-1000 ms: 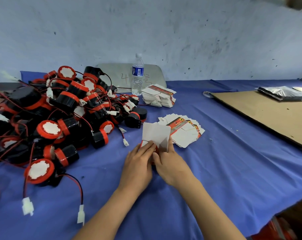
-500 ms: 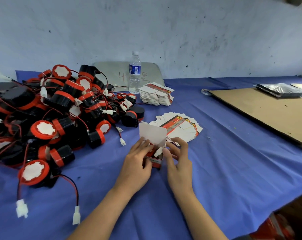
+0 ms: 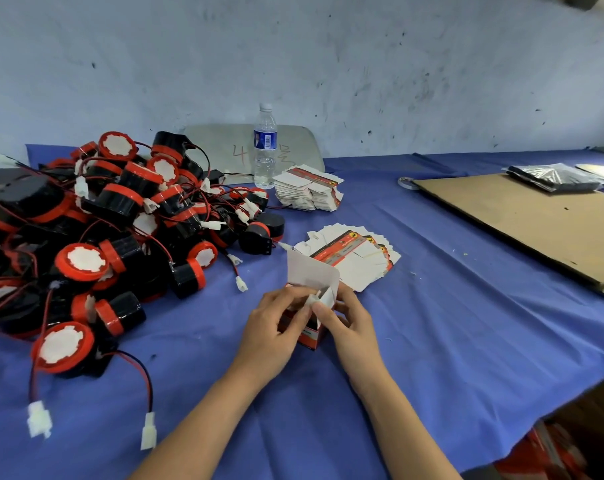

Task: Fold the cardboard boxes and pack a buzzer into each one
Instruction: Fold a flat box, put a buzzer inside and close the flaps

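Buzzers (image 3: 120, 237), round black plastic ones with red rims and white centres, lie heaped at the far left of the blue-clothed counter (image 3: 466, 358), red and black wires tangled through the pile. Two white plastic plugs (image 3: 39, 419) on wire ends rest on the cloth at the heap's near edge. Behind the heap a grey rounded panel (image 3: 221, 147) with red marks leans on the wall, and a clear plastic water bottle (image 3: 265, 147) with a blue label stands upright before it. Just right of the bottle sits a stack of flat printed cardboard blanks (image 3: 307, 190). Near the middle, the left hand (image 3: 269, 327) grips the left side of a small red-and-white cardboard box (image 3: 311, 337), whose white top flap stands upright; whether the box touches the counter I cannot tell. The left fingers (image 3: 283, 297) are curled, thumb and forefinger pinching a small white side flap at the open top. The right hand (image 3: 352, 323) holds the box's right side, thumb pressed onto the same flap, its other fingers (image 3: 347, 299) curled round behind. Just beyond the hands lies a spread fan of flat white-and-red cardboard blanks (image 3: 362, 265). Further right a small roll of tape (image 3: 406, 182) lies at the corner of a large brown cardboard sheet (image 3: 535, 223) lying flat, with a silvery plastic bag (image 3: 553, 176) at its far end.
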### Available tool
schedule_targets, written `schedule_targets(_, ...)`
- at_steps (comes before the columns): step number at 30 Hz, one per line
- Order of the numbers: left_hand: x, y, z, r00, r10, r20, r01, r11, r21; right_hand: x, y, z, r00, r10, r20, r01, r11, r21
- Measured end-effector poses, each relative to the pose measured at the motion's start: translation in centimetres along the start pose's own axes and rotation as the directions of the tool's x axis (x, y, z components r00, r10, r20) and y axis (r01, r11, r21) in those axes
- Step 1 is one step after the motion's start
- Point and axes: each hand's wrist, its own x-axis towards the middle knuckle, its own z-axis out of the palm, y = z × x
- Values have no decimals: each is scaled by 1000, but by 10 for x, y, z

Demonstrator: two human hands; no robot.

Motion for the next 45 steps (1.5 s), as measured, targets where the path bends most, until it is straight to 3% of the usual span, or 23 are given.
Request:
schedule_targets(6, 2, 0, 9, 999, -40, -36, 40, 999, 4, 2, 2, -2, 999, 40, 10, -41, 995, 86)
schedule_targets(13, 3, 10, 16, 987, -112, -111, 120, 991, 61, 3, 2, -3, 999, 43, 7, -43, 998, 45)
schedule_targets(19, 7, 14, 17, 973, -194, -125, 188, 981, -55, 3, 1, -3, 999, 35, -2, -35, 999, 22)
schedule_targets(22, 8, 6, 16, 949, -309, -66, 289, 934, -211, 3, 2, -2, 999, 39, 3, -39, 999, 13)
schedule_targets(28, 1, -2, 15, 973, -200, -112, 189, 976, -107, 5, 4, 0, 1000, 29, -2, -29, 1000, 8)
schedule_targets(36, -4, 0, 15, 970, -191, -147, 164, 970, -180, 7, 8, 0, 1000, 20, 8, -20, 1000, -22)
schedule_targets(39, -4, -6, 15, 978, -157, -138, 163, 986, 36, 7, 10, 1, 1000, 2, -4, -2, 998, -66)
schedule_targets(41, -5, -5, 17, 981, -160, -112, 170, 981, 90, 5, 8, 0, 999, -36, 15, 37, 998, -49)
schedule_targets(45, -3, 2, 18, 983, -166, -74, 162, 985, -65, -2, 3, 0, 989, -123, 77, 119, 991, 55)
